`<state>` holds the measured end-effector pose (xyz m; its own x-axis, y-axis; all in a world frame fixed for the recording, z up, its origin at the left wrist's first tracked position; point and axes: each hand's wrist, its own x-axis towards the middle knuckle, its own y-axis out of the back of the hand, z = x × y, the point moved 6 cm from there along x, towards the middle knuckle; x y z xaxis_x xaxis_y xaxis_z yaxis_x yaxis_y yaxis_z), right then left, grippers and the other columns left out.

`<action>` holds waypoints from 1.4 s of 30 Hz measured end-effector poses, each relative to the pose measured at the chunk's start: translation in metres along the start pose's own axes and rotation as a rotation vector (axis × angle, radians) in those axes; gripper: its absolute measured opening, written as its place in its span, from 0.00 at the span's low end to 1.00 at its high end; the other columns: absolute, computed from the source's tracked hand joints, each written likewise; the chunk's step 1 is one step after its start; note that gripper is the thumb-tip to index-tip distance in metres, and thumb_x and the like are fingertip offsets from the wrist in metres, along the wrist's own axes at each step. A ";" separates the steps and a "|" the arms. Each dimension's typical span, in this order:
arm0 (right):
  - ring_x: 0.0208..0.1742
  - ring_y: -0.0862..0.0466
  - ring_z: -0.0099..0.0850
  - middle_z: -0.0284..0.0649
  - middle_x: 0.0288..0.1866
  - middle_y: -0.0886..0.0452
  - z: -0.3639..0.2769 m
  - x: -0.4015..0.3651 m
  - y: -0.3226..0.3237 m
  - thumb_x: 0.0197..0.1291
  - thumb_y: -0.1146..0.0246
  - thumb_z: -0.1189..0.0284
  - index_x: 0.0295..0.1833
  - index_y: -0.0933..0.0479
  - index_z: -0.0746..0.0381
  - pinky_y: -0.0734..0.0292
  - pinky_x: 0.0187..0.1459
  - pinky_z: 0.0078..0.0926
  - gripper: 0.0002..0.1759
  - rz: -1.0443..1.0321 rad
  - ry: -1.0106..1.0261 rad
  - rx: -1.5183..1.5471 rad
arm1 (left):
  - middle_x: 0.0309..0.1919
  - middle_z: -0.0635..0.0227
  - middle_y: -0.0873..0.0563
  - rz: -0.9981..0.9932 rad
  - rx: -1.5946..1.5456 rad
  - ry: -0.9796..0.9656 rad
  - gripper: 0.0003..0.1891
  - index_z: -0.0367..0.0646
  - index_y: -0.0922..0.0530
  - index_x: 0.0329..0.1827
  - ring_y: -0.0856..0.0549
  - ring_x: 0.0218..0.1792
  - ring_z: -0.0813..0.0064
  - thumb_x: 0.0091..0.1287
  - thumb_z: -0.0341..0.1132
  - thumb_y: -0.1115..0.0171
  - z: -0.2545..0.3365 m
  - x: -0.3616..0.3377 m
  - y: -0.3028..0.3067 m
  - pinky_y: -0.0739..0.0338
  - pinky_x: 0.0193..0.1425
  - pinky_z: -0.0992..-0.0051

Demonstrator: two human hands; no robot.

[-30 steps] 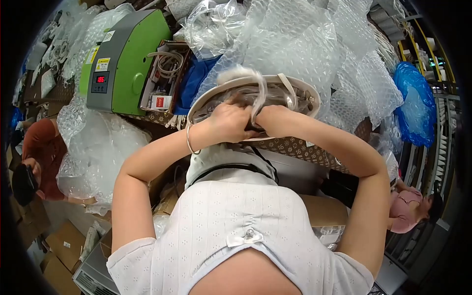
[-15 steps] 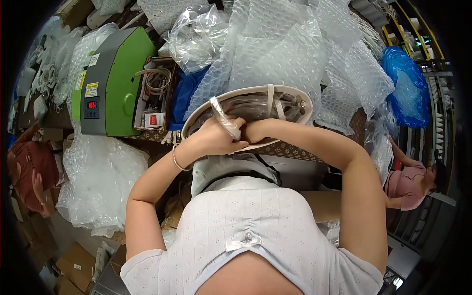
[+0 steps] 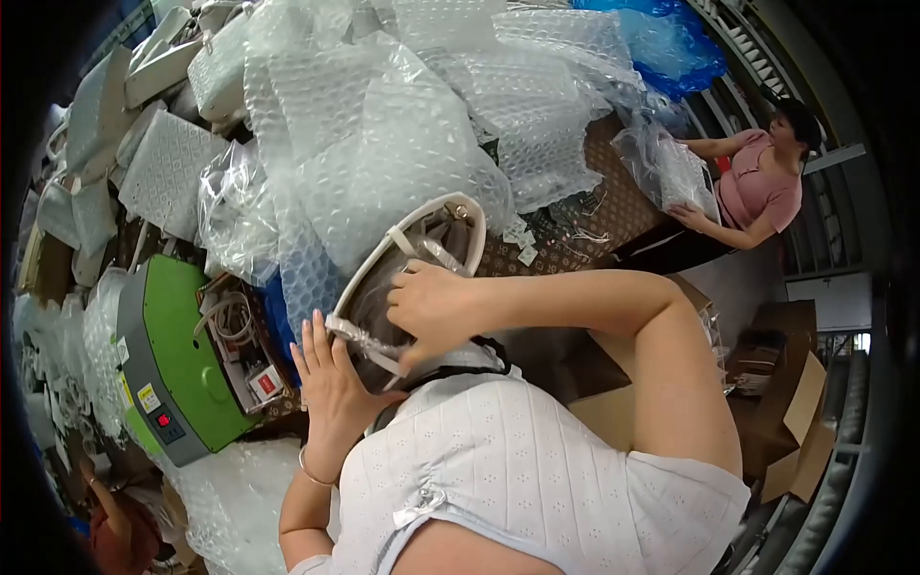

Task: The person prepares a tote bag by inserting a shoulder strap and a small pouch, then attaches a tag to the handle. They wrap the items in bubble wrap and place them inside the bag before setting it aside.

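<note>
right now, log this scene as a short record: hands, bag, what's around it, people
left hand: fingers spread, by the bag's near end
right hand: over the bag's opening, grip unclear
bag: open, pale rim, clear plastic inside
left of bag: green machine, coiled cable in a box
beyond bag: bubble wrap
people: one in pink at right, hands on a plastic-wrapped item; another partly visible lower left
</note>
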<state>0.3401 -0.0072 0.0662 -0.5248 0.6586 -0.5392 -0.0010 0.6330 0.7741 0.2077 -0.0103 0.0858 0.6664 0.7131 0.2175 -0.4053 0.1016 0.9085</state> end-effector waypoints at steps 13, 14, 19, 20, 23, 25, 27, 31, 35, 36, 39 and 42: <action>0.40 0.24 0.37 0.41 0.50 0.26 0.057 -0.073 0.022 0.41 0.36 0.69 0.24 0.22 0.59 0.26 0.39 0.33 0.05 0.578 0.393 -0.152 | 0.46 0.56 0.18 -0.134 -0.466 -0.232 0.24 0.37 0.26 0.47 0.17 0.42 0.58 0.49 0.37 0.27 0.026 0.065 0.042 0.22 0.46 0.68; 0.38 0.23 0.38 0.41 0.49 0.25 0.068 -0.103 0.034 0.40 0.35 0.70 0.25 0.22 0.59 0.26 0.38 0.33 0.05 0.635 0.322 -0.117 | 0.45 0.57 0.17 -0.116 -0.595 -0.303 0.23 0.37 0.25 0.47 0.16 0.39 0.59 0.51 0.36 0.27 0.035 0.086 0.055 0.22 0.45 0.69; 0.36 0.24 0.43 0.46 0.44 0.25 0.142 -0.278 0.056 0.36 0.32 0.78 0.33 0.24 0.68 0.29 0.34 0.33 0.14 0.978 -0.311 0.165 | 0.45 0.63 0.16 0.399 -0.365 -0.073 0.14 0.39 0.22 0.49 0.17 0.45 0.72 0.61 0.33 0.36 -0.024 0.196 0.079 0.26 0.51 0.75; 0.34 0.26 0.42 0.45 0.41 0.26 0.159 -0.313 0.052 0.36 0.33 0.80 0.34 0.26 0.69 0.31 0.33 0.31 0.15 1.047 -0.441 0.210 | 0.43 0.66 0.16 0.464 -0.342 0.040 0.12 0.37 0.23 0.48 0.17 0.45 0.74 0.64 0.34 0.38 -0.059 0.224 0.069 0.25 0.50 0.76; 0.49 0.22 0.43 0.50 0.53 0.23 0.238 -0.385 0.018 0.47 0.27 0.64 0.59 0.28 0.57 0.26 0.48 0.33 0.32 0.812 -0.755 0.018 | 0.40 0.62 0.16 0.542 -0.984 0.465 0.13 0.35 0.24 0.44 0.17 0.45 0.70 0.69 0.38 0.44 -0.184 0.291 0.028 0.23 0.49 0.72; 0.39 0.27 0.42 0.49 0.45 0.25 0.282 -0.412 0.004 0.45 0.29 0.71 0.45 0.30 0.64 0.31 0.41 0.33 0.22 0.983 -0.850 -0.013 | 0.43 0.55 0.18 0.601 -1.329 0.742 0.16 0.35 0.28 0.48 0.18 0.46 0.62 0.69 0.41 0.46 -0.251 0.310 0.001 0.21 0.49 0.65; 0.30 0.31 0.41 0.48 0.36 0.28 0.323 -0.427 0.000 0.43 0.32 0.78 0.30 0.32 0.72 0.37 0.33 0.33 0.14 1.170 -0.949 -0.048 | 0.43 0.53 0.18 0.668 -1.408 0.824 0.19 0.34 0.30 0.50 0.18 0.45 0.61 0.67 0.43 0.45 -0.304 0.328 -0.015 0.22 0.49 0.64; 0.32 0.29 0.41 0.49 0.37 0.27 0.475 -0.430 -0.067 0.45 0.36 0.80 0.32 0.32 0.69 0.35 0.35 0.35 0.11 0.916 -1.328 0.100 | 0.47 0.47 0.21 0.870 -1.644 0.984 0.29 0.32 0.36 0.57 0.19 0.45 0.56 0.64 0.49 0.44 -0.386 0.365 -0.060 0.23 0.51 0.59; 0.39 0.21 0.44 0.50 0.38 0.20 0.548 -0.407 -0.102 0.47 0.33 0.66 0.40 0.21 0.61 0.28 0.43 0.40 0.14 0.805 -1.395 0.131 | 0.51 0.48 0.23 0.858 -1.809 1.233 0.40 0.33 0.38 0.63 0.22 0.51 0.51 0.60 0.59 0.42 -0.456 0.405 -0.120 0.28 0.57 0.52; 0.41 0.19 0.44 0.49 0.37 0.18 0.557 -0.402 -0.114 0.47 0.32 0.59 0.40 0.17 0.57 0.25 0.46 0.43 0.16 0.815 -1.393 0.125 | 0.51 0.48 0.23 0.842 -1.805 1.228 0.40 0.33 0.38 0.63 0.22 0.51 0.51 0.60 0.59 0.42 -0.455 0.413 -0.118 0.28 0.57 0.52; 0.43 0.25 0.50 0.54 0.46 0.25 0.643 -0.423 -0.113 0.48 0.35 0.67 0.56 0.28 0.68 0.29 0.44 0.39 0.29 0.703 -1.359 0.508 | 0.58 0.52 0.26 0.803 -1.933 0.932 0.48 0.38 0.39 0.67 0.25 0.57 0.52 0.53 0.67 0.39 -0.414 0.446 -0.103 0.30 0.60 0.51; 0.53 0.33 0.52 0.59 0.55 0.34 0.592 -0.291 0.087 0.47 0.35 0.57 0.60 0.36 0.72 0.37 0.53 0.40 0.39 1.033 -1.200 0.183 | 0.59 0.57 0.26 0.550 -2.099 0.670 0.49 0.42 0.35 0.66 0.26 0.58 0.54 0.47 0.68 0.35 -0.501 0.492 -0.164 0.30 0.60 0.51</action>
<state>0.9962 0.0971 0.0942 0.7101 0.6848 0.1637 0.0586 -0.2892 0.9555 0.2880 0.6715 -0.1353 0.2422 0.9274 -0.2852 -0.5876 -0.0937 -0.8037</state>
